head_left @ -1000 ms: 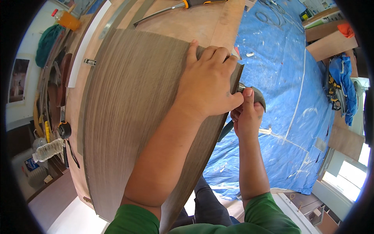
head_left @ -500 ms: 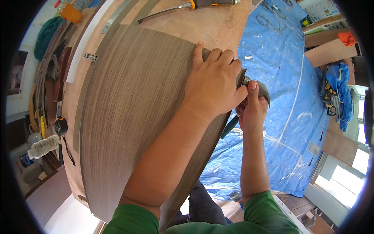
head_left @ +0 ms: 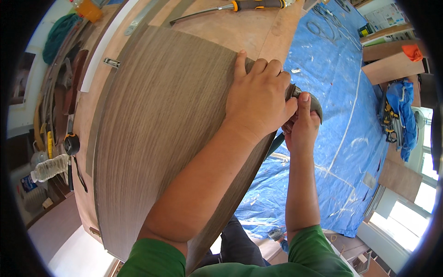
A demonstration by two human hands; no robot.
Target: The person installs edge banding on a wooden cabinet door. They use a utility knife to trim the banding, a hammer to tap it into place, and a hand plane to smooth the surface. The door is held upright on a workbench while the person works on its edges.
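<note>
A long brown wood-grain panel point(head_left: 152, 115) lies along the bench, its right edge overhanging. My left hand point(head_left: 258, 94) presses on its far right corner, one finger stretched flat and the others bent over the edge. Just beyond that edge my right hand point(head_left: 302, 122), thumb up, is closed round a tool with a metal part point(head_left: 295, 91). A curved grey-green piece point(head_left: 316, 108) sticks out past the thumb. Below the hand a dark green length point(head_left: 276, 144) shows beside the panel's edge. The fingers hide most of the tool, so its kind cannot be told.
On the bench beyond the panel lies a chisel-like tool point(head_left: 230, 6) with a black and yellow handle. A tape measure point(head_left: 71, 144) and a plastic bottle point(head_left: 50, 167) are at the left. Blue sheeting point(head_left: 341, 152) covers the floor at right, with a cable point(head_left: 323, 27) on it.
Both hands and the panel sit slightly further right in the picture, as the whole view has shifted. More of the metal part shows above my right thumb. Both hands keep their grip.
</note>
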